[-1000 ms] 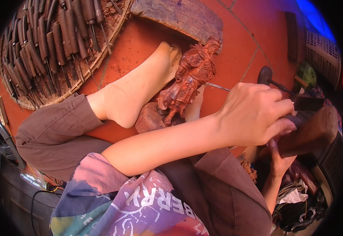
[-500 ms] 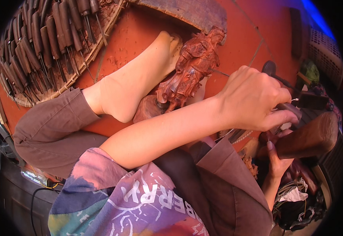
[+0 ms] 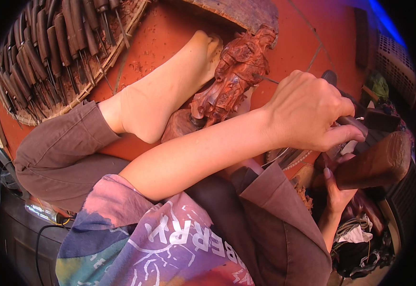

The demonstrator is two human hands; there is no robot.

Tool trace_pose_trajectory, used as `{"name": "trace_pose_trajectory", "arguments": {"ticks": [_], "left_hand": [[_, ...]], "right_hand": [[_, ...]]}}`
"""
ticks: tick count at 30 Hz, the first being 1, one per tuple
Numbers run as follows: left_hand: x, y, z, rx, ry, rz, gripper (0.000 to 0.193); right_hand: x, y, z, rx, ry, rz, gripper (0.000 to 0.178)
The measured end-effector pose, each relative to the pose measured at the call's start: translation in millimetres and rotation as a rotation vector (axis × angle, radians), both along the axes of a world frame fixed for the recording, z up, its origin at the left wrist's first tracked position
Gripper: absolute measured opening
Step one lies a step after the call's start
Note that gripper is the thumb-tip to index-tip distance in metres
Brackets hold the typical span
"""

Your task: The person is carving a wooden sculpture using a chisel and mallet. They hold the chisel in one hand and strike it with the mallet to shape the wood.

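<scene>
My left forearm reaches across to the right, and my left hand [image 3: 308, 112] is closed in a fist round a dark tool handle [image 3: 352, 123]. Most of that tool is hidden by the fingers. Below it, my right hand [image 3: 337, 188] wraps round a thick, smooth brown wooden block [image 3: 372, 164], like a mallet head; its far end points right. The two hands are close together. A reddish carved wooden figure [image 3: 239, 71] lies on the floor left of my left hand, between my feet, its base [image 3: 182, 126] near my bare left foot [image 3: 170, 90].
Many dark-handled carving tools [image 3: 38, 47] lie in a round woven tray [image 3: 117, 62] at the far left. A wooden board [image 3: 236, 12] lies beyond the figure. At right stand a perforated plastic basket [image 3: 396, 62] and a black bag with cords [image 3: 365, 248].
The view has shifted slightly. My left hand's fingers have moved a little, and more of the dark handle's end shows beside the thumb. The right hand keeps its grip on the wooden block.
</scene>
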State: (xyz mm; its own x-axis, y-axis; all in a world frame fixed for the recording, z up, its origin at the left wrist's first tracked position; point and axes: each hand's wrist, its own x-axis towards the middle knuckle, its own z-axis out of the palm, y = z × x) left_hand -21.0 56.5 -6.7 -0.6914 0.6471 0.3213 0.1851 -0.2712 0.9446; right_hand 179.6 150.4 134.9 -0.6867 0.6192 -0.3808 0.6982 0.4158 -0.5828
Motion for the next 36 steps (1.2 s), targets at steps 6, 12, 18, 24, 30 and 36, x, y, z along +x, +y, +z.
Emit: {"name": "trace_pose_trajectory", "arguments": {"ticks": [6, 12, 18, 24, 30, 36], "left_hand": [[1, 5, 2, 0.040, -0.068, 0.127, 0.035], [7, 9, -1, 0.238, -0.163, 0.298, 0.036], [9, 7, -2, 0.279, -0.149, 0.328, 0.036], [9, 11, -2, 0.277, -0.177, 0.348, 0.037], [9, 14, -2, 0.234, -0.171, 0.366, 0.037], [12, 11, -4, 0.201, -0.108, 0.342, 0.036]], "right_hand": [[-3, -2, 0, 0.074, -0.023, 0.013, 0.040], [-4, -5, -4, 0.250, 0.031, -0.001, 0.039], [9, -1, -14, 0.341, 0.073, 0.028, 0.047], [-6, -8, -17, 0.346, 0.053, 0.018, 0.035], [-5, -3, -20, 0.312, 0.052, 0.033, 0.034], [2, -2, -24, 0.235, 0.079, -0.035, 0.041]]}}
